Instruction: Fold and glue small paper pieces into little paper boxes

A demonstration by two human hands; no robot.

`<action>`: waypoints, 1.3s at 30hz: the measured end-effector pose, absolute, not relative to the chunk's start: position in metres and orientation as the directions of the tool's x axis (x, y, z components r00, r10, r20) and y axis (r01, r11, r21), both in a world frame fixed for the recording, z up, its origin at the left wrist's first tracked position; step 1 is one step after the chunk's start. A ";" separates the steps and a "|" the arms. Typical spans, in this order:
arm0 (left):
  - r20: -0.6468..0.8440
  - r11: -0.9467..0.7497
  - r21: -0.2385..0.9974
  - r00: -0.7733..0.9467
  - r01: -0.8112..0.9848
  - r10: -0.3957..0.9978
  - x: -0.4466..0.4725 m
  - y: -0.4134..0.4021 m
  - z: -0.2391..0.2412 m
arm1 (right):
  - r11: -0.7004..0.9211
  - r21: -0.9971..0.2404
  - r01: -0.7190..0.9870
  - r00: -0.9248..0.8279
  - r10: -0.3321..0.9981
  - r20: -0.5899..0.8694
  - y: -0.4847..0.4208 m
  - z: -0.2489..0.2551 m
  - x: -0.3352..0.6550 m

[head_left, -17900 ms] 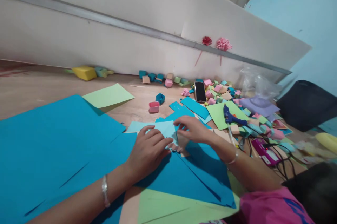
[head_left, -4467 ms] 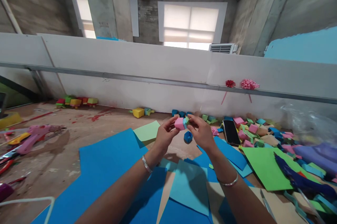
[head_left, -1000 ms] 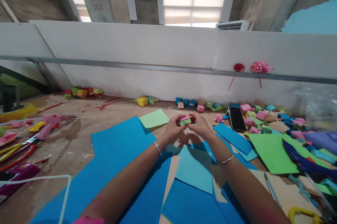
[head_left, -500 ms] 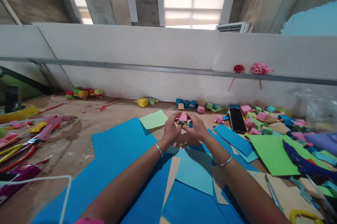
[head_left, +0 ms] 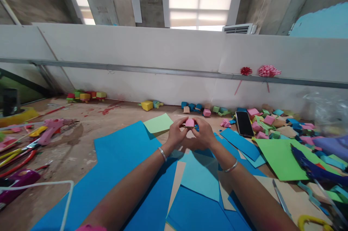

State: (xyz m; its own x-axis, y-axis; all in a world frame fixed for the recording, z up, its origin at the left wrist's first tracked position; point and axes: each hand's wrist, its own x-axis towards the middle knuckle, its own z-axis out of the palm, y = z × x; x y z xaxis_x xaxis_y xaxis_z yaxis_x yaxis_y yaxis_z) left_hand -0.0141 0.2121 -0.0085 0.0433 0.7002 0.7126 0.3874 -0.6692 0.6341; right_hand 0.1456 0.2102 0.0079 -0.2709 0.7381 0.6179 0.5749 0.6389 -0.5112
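Between the fingertips of both hands is a small pink paper cube [head_left: 189, 122], held above the table. My left hand [head_left: 176, 132] pinches its left side and my right hand [head_left: 204, 132] grips the right side; the fingers partly cover it. A bit of blue shows by the right fingers, and I cannot tell whether it belongs to the cube. Under my wrists lie a light blue sheet [head_left: 201, 178] and large blue sheets [head_left: 130, 147]. A pale green sheet [head_left: 159, 124] lies just left of my left hand.
Along the white wall sit a yellow cube [head_left: 147, 105] and several small coloured cubes. To the right are a phone [head_left: 244, 124], a heap of paper cubes [head_left: 269, 120], a green sheet [head_left: 281, 158] and a blade [head_left: 282, 196]. A pink glue gun [head_left: 51, 129] lies left.
The pink cube has been tilted between the fingers, so a broader pink face shows and its lower edge details are hidden. Both hands stay in nearly the same place.
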 end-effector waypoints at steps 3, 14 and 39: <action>0.726 -0.672 0.617 0.034 0.409 0.687 -0.012 0.210 -0.008 | 0.621 -0.537 0.571 -0.248 0.754 0.609 0.209 0.007 0.144; 0.753 -0.672 0.626 -0.082 0.395 0.653 -0.007 0.209 -0.010 | 0.518 -0.789 0.329 -0.181 0.855 0.486 0.206 0.018 0.142; 0.786 -0.736 0.519 0.096 0.435 0.611 -0.003 0.193 -0.001 | 0.034 -0.998 -0.044 -0.256 0.966 0.044 0.218 0.016 0.160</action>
